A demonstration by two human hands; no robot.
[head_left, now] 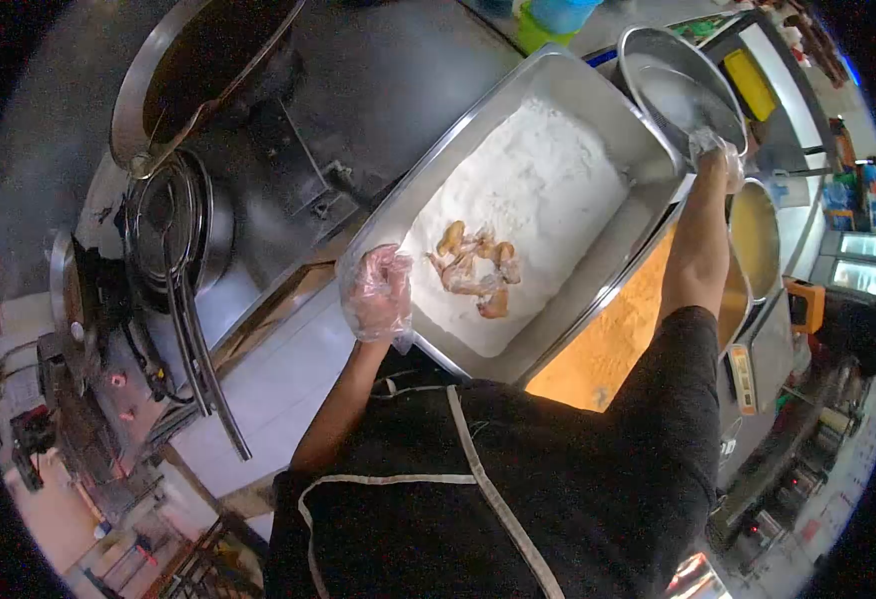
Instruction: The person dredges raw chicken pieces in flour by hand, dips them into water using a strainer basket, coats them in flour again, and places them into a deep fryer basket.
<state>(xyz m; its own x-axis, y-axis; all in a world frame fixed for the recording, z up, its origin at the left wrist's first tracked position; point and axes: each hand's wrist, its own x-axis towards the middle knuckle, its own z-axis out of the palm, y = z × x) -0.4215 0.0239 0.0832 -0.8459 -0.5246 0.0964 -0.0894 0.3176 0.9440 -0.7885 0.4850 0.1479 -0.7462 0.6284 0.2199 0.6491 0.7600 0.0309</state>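
Beside left grip (pixel 378 292): meat pieces (pixel 504 260) on white powder (pixel 553 180) | right grip (pixel 716 158) at bowl (pixel 693 62) | both closures unclear

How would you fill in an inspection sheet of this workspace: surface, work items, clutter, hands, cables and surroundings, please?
Surface: dark grey worktop, with uneven dark patches.
Work items: metal tray holding white powder; partly coated meat pieces lie on it.
Clutter: round long-handled utensils at left; scale-like device at right.
Hands: both in clear gloves; left hand at the tray's edge, right hand at the metal bowl; grips unclear.
Cables: cannot tell; the left side is blurred.
Surroundings: large pan of dark liquid, upper left; orange crumb-like material beside the tray.
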